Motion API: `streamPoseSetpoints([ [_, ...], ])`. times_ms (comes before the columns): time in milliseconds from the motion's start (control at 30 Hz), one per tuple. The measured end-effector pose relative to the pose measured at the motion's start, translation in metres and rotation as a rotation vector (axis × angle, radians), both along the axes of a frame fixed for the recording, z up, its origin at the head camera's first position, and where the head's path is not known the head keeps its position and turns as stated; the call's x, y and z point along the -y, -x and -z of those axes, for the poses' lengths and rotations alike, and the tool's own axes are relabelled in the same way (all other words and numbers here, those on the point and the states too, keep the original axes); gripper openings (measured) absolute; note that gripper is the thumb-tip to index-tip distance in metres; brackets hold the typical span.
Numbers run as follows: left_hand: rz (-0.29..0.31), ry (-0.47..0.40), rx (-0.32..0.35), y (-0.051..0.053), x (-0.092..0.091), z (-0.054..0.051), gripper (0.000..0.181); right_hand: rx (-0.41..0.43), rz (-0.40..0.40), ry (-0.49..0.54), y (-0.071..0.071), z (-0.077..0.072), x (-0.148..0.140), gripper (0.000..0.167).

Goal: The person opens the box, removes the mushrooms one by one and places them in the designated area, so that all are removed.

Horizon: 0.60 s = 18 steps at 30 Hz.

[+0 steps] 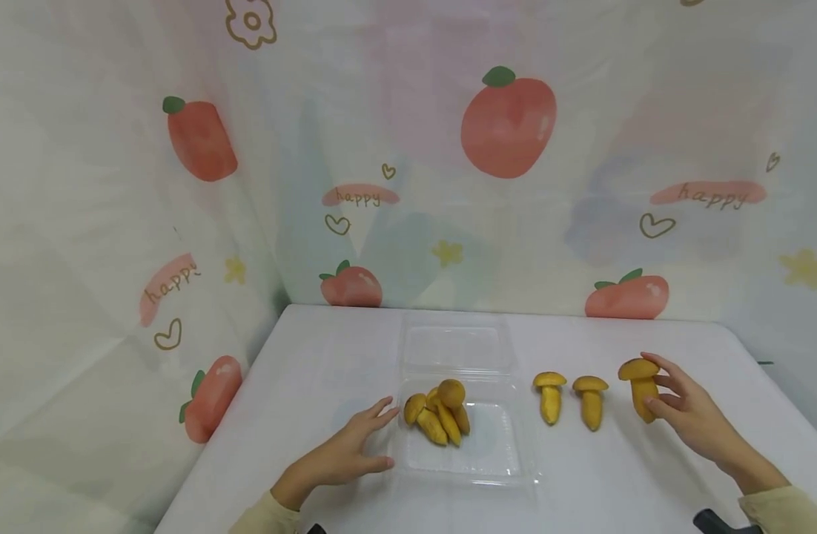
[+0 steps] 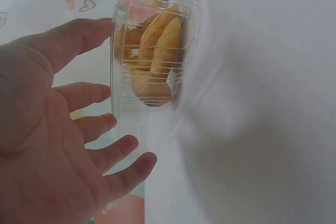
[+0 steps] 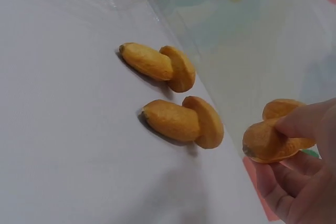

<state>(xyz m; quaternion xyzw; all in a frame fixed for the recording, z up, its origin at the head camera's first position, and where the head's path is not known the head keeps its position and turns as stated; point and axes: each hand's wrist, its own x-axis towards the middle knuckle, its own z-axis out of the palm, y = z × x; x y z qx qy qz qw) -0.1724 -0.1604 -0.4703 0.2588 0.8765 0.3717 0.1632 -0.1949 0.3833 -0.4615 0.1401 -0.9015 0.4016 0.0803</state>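
Note:
In the head view my right hand (image 1: 692, 415) pinches a yellow mushroom (image 1: 640, 382) by its stem, cap upward. The right wrist view shows the thumb lying across that mushroom (image 3: 270, 140), with the fingers on its other side. Two more yellow mushrooms (image 1: 550, 397) (image 1: 591, 400) lie on the table left of this hand, caps toward the back. My left hand (image 1: 345, 449) is spread at the left side of a clear plastic box (image 1: 498, 460). Several yellow mushrooms (image 1: 442, 415) lie bunched in the box's left part. In the left wrist view, the thumb and fingers are around the box's rim (image 2: 116, 72).
The clear lid (image 1: 457, 348) is folded back behind the box, flat on the white-covered table (image 1: 342, 348). A printed cloth (image 1: 408, 245) with fruit pictures hangs behind the table and along its left side.

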Motion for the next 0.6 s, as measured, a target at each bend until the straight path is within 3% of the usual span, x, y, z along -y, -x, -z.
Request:
streamPoseSetpoints([
  [133,-0.006,-0.004,0.018,-0.001,0.0,0.0,0.077,0.038,0.029,-0.001,0.0,0.008,-0.003,0.069],
  [400,-0.008,0.002,0.005,0.001,-0.002,-0.004,0.076,0.037,0.073,-0.001,0.009,0.018,-0.007,0.071],
  [600,-0.025,0.008,0.035,-0.001,-0.001,0.0,0.076,0.072,0.082,0.008,0.013,0.025,-0.01,0.07],
])
